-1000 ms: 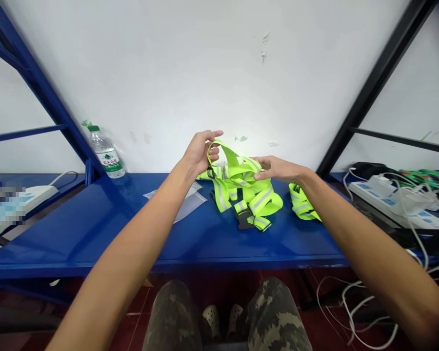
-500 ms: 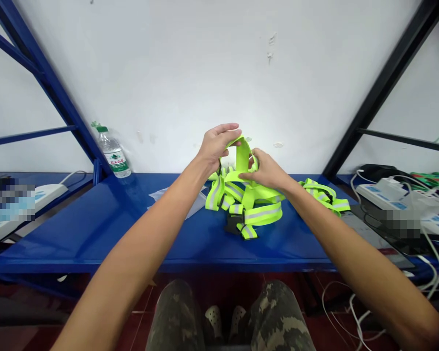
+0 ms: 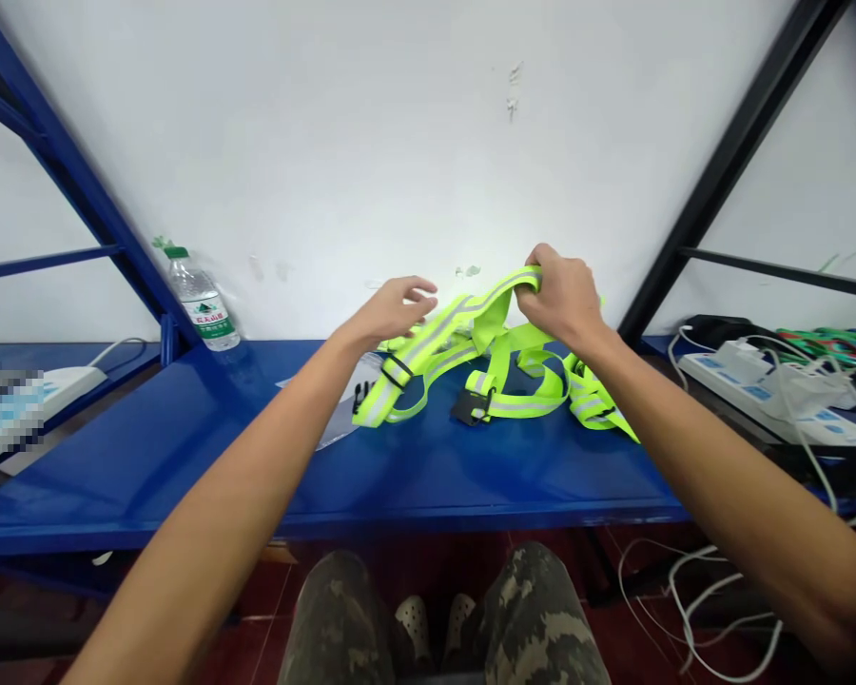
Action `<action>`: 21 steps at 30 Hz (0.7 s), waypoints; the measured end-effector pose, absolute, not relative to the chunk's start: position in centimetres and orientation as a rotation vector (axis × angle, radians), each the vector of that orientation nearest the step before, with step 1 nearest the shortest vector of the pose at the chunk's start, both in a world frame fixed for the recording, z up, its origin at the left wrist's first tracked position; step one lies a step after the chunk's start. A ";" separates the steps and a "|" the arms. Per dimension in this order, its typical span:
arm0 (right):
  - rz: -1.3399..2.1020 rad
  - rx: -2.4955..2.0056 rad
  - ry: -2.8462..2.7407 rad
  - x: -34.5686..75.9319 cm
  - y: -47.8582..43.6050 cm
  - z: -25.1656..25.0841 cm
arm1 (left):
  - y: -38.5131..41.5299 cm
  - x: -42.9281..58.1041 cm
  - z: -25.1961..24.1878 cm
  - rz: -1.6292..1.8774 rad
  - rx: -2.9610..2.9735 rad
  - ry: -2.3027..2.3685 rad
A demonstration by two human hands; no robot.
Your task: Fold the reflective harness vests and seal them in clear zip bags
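Observation:
Neon yellow reflective straps (image 3: 438, 333) with a grey stripe stretch across the blue table. My right hand (image 3: 560, 295) grips one end of them, raised above the tabletop. Off to the left, my left hand (image 3: 399, 312) has its fingers apart and curved, holding nothing, close beside the straps. A black buckle (image 3: 471, 407) lies on the table at the middle of the bundle, and another black buckle part (image 3: 361, 395) shows at the left end. More yellow strap (image 3: 595, 400) lies by my right forearm. A flat clear plastic bag (image 3: 339, 428) lies partly under the straps.
A water bottle (image 3: 204, 303) with a green cap stands at the back left against the wall. White power strips (image 3: 777, 390) with plugs and cables lie at the right. Blue frame posts (image 3: 78, 171) rise at the left, a black post (image 3: 728, 190) at the right.
My right hand has moved right and up, drawing the strap out into a long slanting line. My left hand has let go of the strap and moved slightly left.

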State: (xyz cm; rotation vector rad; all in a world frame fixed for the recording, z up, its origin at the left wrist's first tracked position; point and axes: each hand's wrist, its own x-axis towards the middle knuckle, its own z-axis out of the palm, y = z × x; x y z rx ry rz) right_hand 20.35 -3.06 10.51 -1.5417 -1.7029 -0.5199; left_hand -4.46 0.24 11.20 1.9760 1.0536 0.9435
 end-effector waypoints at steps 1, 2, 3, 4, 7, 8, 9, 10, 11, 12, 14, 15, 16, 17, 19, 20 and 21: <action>-0.522 -1.476 -1.701 19.9 -3.3 10.7 | 0.5 -4.0 11.0 0.935 2.057 1.037; -0.520 -1.410 -1.714 19.4 -3.4 10.8 | 0.7 -3.4 10.8 0.909 2.121 0.989; -0.515 -1.342 -1.735 18.9 -3.6 10.9 | 1.0 -2.8 10.7 0.854 2.172 0.915; -0.506 -1.273 -1.762 18.5 -3.7 11.0 | 1.2 -2.1 10.6 0.769 2.207 0.833; -0.455 -1.080 -1.866 17.9 -4.1 11.0 | 1.9 -0.7 10.1 0.480 2.155 0.718; -0.431 -1.034 -1.905 17.9 -4.2 11.0 | 2.1 -0.4 10.0 0.415 2.101 0.735; -0.405 -1.001 -1.945 18.0 -4.4 10.8 | 2.2 -0.3 9.9 0.376 2.039 0.765; -0.382 -0.980 -1.984 18.3 -4.7 10.7 | 2.3 -0.3 9.8 0.367 1.980 0.791; -0.364 -0.970 -2.016 18.6 -5.0 10.6 | 2.4 -0.5 9.7 0.388 1.934 0.805; -0.349 -0.968 -2.040 18.9 -5.3 10.4 | 2.4 -0.8 9.7 0.436 1.898 0.804; -0.313 -0.976 -2.058 19.6 -5.9 10.1 | 2.5 -1.4 9.9 0.568 1.812 0.789; -0.281 -0.983 -2.047 19.9 -6.2 9.9 | 2.6 -1.8 10.0 0.638 1.761 0.785; -0.232 -0.988 -2.016 20.1 -6.4 9.7 | 2.7 -2.2 10.1 0.701 1.704 0.778; -0.163 -0.991 -1.962 20.2 -6.6 9.5 | 2.7 -2.5 10.2 0.755 1.643 0.766; 0.027 -1.001 -1.805 20.2 -6.6 9.1 | 2.8 -3.0 10.5 0.826 1.539 0.712; 0.124 -1.004 -1.723 20.0 -6.6 8.9 | 2.8 -3.1 10.6 0.842 1.506 0.680; 0.205 -1.006 -1.656 19.8 -6.5 8.8 | 2.7 -3.1 10.7 0.842 1.492 0.659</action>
